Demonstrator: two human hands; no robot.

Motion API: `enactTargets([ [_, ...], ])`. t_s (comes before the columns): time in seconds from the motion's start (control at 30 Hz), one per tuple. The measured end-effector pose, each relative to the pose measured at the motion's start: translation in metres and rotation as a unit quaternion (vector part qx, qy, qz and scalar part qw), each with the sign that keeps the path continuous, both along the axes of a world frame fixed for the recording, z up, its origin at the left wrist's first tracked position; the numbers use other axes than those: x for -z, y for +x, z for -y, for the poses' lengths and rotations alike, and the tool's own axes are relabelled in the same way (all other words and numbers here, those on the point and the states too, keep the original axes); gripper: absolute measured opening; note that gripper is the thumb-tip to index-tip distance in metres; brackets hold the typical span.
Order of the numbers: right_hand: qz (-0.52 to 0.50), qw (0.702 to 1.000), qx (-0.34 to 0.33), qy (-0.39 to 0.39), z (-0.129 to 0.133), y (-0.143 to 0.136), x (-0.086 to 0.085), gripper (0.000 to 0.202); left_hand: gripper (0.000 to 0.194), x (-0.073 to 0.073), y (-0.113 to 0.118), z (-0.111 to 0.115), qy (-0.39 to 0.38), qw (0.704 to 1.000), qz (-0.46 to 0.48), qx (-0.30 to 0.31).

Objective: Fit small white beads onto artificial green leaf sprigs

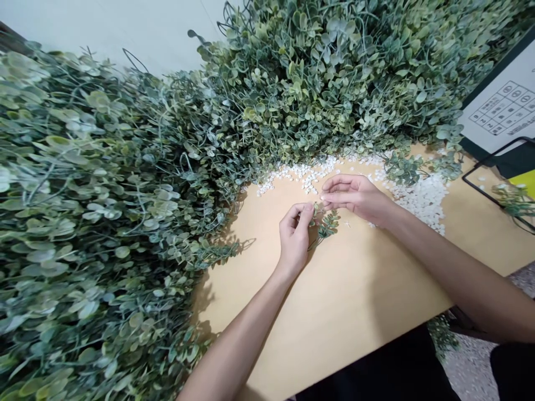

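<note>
My left hand (pixel 296 234) is closed around a small leafy sprig (pixel 328 224), with the thumb pressed against the fingers. The sprig's green leaves stick out to the right of the hand, above the table. Close to it, my right hand (pixel 355 196) has its thumb and fingertips pinched together. A tiny pale spot shows at those fingertips; whether it is a separate piece cannot be made out. Behind and beside the right hand lie many small white pieces (pixel 422 197), loose on the wooden table (pixel 334 295).
Thick heaps of artificial greenery (pixel 125 223) cover the left side and the back. A few loose sprigs (pixel 403 167) lie by the white pieces. At the right stand a printed white panel (pixel 501 111), a black wire frame (pixel 480 181) and a yellow item (pixel 524 181).
</note>
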State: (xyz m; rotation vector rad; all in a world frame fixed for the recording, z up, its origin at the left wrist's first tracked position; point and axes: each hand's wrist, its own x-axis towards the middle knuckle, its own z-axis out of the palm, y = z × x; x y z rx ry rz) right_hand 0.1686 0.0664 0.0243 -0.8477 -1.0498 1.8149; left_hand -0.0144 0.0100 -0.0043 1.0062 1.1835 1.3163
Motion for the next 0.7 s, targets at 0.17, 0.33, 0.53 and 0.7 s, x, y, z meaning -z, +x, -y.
enactTargets([
  [0.17,0.001,1.000,-0.010,-0.011,0.0004,-0.0011,0.0019,0.037,0.034,-0.0001,-0.0003,0.0003,0.002,1.000,-0.003,-0.006],
  [0.33,0.004,1.000,-0.016,-0.007,0.0016,-0.0031,0.0032,0.035,0.033,0.0007,-0.0003,0.0001,0.006,1.000,-0.003,-0.005],
  [0.53,0.017,1.000,-0.021,0.001,0.0030,-0.0017,0.0017,0.034,0.033,0.0018,-0.0001,0.0002,-0.001,1.000,-0.003,-0.004],
  [0.7,0.027,0.999,-0.018,0.007,0.0026,-0.0005,0.0023,0.037,0.033,0.0010,-0.0002,0.0005,0.003,1.000,-0.004,-0.005],
])
